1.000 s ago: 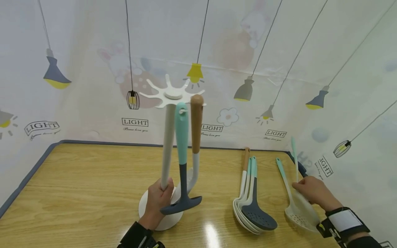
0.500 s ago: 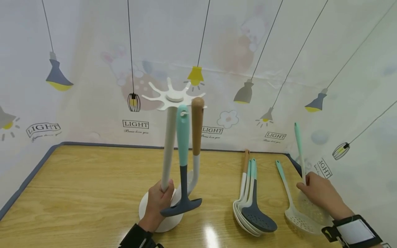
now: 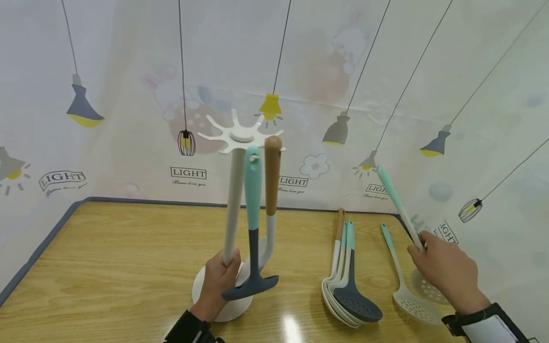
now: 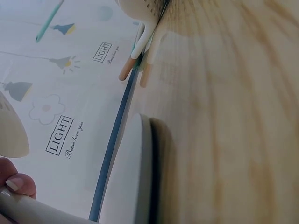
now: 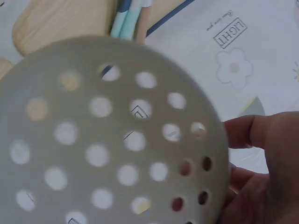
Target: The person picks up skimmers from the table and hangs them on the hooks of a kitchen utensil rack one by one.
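My left hand [image 3: 216, 281] grips the pole [image 3: 233, 205] of a white utensil stand low down, near its round base [image 3: 199, 286]. Its spoked top [image 3: 242, 136] bears a mint-handled utensil [image 3: 253, 190] with a dark head seen edge-on. A wooden-handled utensil [image 3: 272, 176] with a white shaft hangs beside it; its pale head [image 4: 11, 133] shows partly in the left wrist view. At the right, my right hand [image 3: 448, 267] holds a skimmer by its pale shaft, above the table. The mint handle [image 3: 390, 188] tilts up to the left. Its holed head [image 5: 116, 156] fills the right wrist view.
Another mint-handled skimmer [image 3: 413, 305] lies on the wooden table [image 3: 128, 267] below my right hand. Left of it, several ladles and skimmers lie nested, a dark skimmer [image 3: 358, 300] on top. A printed backdrop [image 3: 141, 47] rises behind the table's blue-grey edge.
My right hand has lifted the skimmer off the table's right side, and its handle has swung over to the left. The left hand stays on the pole.
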{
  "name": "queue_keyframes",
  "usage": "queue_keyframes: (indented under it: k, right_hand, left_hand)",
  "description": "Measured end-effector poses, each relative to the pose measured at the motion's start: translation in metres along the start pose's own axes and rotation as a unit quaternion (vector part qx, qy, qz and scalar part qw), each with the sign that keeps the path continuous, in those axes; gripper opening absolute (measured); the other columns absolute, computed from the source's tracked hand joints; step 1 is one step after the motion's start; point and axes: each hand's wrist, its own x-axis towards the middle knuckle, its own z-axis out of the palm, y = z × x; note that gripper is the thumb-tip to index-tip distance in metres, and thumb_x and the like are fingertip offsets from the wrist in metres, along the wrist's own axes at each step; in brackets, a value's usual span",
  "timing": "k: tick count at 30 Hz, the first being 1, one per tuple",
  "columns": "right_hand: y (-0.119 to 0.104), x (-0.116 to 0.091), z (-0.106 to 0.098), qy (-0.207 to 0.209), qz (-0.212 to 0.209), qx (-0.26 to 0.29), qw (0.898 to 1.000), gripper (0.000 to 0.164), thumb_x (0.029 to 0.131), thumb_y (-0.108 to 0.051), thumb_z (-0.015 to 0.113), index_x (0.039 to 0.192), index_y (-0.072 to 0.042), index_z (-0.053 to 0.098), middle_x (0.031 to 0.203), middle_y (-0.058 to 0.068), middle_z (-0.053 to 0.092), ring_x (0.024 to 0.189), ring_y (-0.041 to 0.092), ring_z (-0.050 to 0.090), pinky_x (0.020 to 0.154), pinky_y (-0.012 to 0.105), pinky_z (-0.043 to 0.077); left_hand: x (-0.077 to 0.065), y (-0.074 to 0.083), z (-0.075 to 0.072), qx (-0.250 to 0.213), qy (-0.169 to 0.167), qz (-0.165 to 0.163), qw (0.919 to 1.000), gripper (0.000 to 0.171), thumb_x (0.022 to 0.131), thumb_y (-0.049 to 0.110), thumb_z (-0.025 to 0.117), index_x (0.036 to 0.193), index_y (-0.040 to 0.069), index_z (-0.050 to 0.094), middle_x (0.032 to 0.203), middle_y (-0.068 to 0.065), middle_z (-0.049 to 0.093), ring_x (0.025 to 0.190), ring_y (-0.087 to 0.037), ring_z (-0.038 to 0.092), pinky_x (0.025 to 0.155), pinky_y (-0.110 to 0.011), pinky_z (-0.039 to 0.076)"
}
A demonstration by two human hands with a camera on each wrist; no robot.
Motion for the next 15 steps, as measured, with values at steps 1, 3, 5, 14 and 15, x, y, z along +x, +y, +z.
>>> queue_keyframes:
  k: [1, 3, 5, 14, 15]
  right_hand:
    - [-0.002, -0.001, -0.001, 0.009, -0.004, 0.002, 1.0, 0.035, 0.099, -0.032, 0.05, 0.112, -0.001, 0.061, 0.063, 0.002, 0.051, 0.052, 0.019, 0.045, 0.044, 0.032, 0.031]
    - [-0.006, -0.002, -0.001, 0.028, -0.02, 0.015, 0.999, 0.036, 0.1, -0.032, 0.05, 0.113, 0.0, 0.062, 0.063, 0.002, 0.051, 0.052, 0.018, 0.043, 0.044, 0.032, 0.03]
    - [-0.009, -0.003, -0.001, 0.047, -0.039, 0.033, 0.998, 0.033, 0.101, -0.03, 0.051, 0.108, 0.0, 0.064, 0.062, 0.001, 0.05, 0.051, 0.017, 0.041, 0.044, 0.031, 0.03]
    - [-0.023, -0.008, -0.004, 0.04, -0.088, 0.097, 0.991, 0.044, 0.105, -0.038, 0.05, 0.126, -0.002, 0.065, 0.065, 0.002, 0.05, 0.05, 0.013, 0.036, 0.047, 0.029, 0.031]
    - [-0.026, -0.009, -0.005, 0.042, -0.092, 0.102, 0.99, 0.046, 0.105, -0.041, 0.052, 0.128, -0.003, 0.064, 0.065, 0.002, 0.05, 0.05, 0.013, 0.036, 0.048, 0.028, 0.031]
  left_hand:
    - [0.0, 0.0, 0.0, 0.0, -0.002, -0.002, 1.0, 0.036, 0.103, 0.014, 0.054, 0.069, 0.005, 0.045, 0.059, 0.005, 0.039, 0.051, -0.002, 0.035, 0.047, -0.02, 0.029]
    - [0.0, -0.001, 0.0, -0.002, -0.003, -0.004, 1.0, 0.036, 0.103, 0.015, 0.054, 0.069, 0.005, 0.045, 0.059, 0.005, 0.039, 0.051, -0.003, 0.036, 0.047, -0.02, 0.03]
    - [0.0, -0.001, 0.0, -0.003, -0.005, -0.005, 1.0, 0.036, 0.103, 0.015, 0.054, 0.07, 0.006, 0.045, 0.059, 0.005, 0.04, 0.051, -0.003, 0.036, 0.048, -0.02, 0.03]
    - [0.001, -0.001, 0.001, -0.016, -0.004, -0.009, 0.9998, 0.036, 0.103, 0.013, 0.055, 0.069, 0.005, 0.045, 0.06, 0.004, 0.039, 0.051, -0.003, 0.036, 0.048, -0.02, 0.028]
    - [0.001, -0.001, 0.001, -0.017, -0.004, -0.008, 0.9998, 0.036, 0.103, 0.013, 0.055, 0.069, 0.005, 0.045, 0.06, 0.005, 0.039, 0.051, -0.003, 0.036, 0.047, -0.02, 0.028]
